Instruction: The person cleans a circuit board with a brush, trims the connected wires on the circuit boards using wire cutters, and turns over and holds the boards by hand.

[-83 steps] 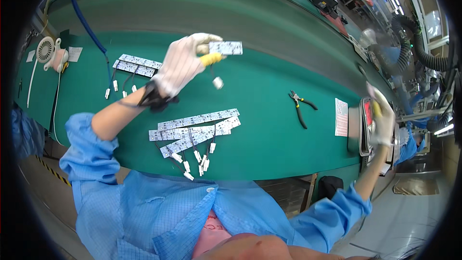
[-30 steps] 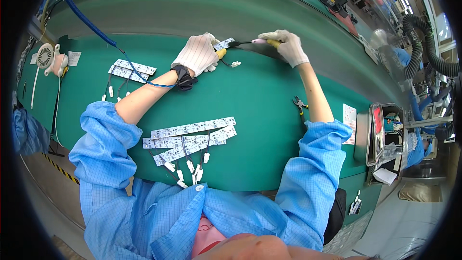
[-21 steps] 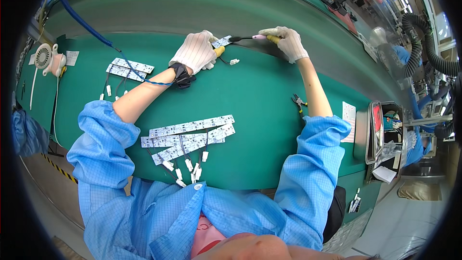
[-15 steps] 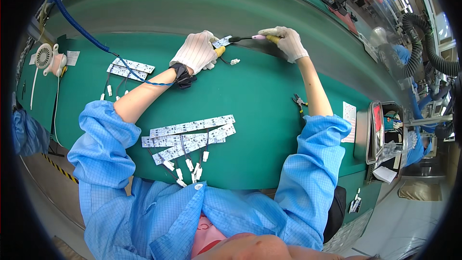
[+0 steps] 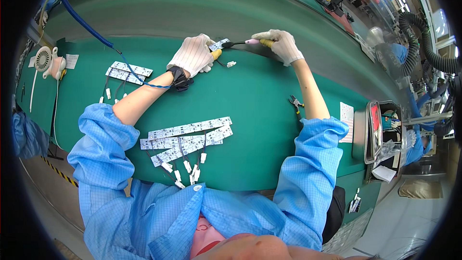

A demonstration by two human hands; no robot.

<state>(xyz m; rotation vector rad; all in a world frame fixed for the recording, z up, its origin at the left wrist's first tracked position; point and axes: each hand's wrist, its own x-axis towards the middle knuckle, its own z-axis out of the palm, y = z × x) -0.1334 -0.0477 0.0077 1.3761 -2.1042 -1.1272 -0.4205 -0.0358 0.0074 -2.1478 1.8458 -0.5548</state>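
Note:
My left hand (image 5: pixel 194 56), in a white glove with a black wrist strap, holds a narrow white LED strip board (image 5: pixel 219 45) at the far side of the green table (image 5: pixel 250 101). My right hand (image 5: pixel 279 43), also gloved, grips a pen-like tool with a pink and yellow handle (image 5: pixel 250 42); its dark tip touches the end of that board. A short wire with a white connector (image 5: pixel 231 64) hangs from the board.
Several white LED strips with wired connectors (image 5: pixel 187 137) lie near the front edge. More strips (image 5: pixel 129 71) lie at the left. Small pliers (image 5: pixel 295 105) sit by my right forearm. A white fan (image 5: pixel 45 60) stands far left, a metal tray (image 5: pixel 378 135) right.
My right hand came in from the far right and brought the tool tip to the board held in my left hand. Over the last second both hands stay nearly still.

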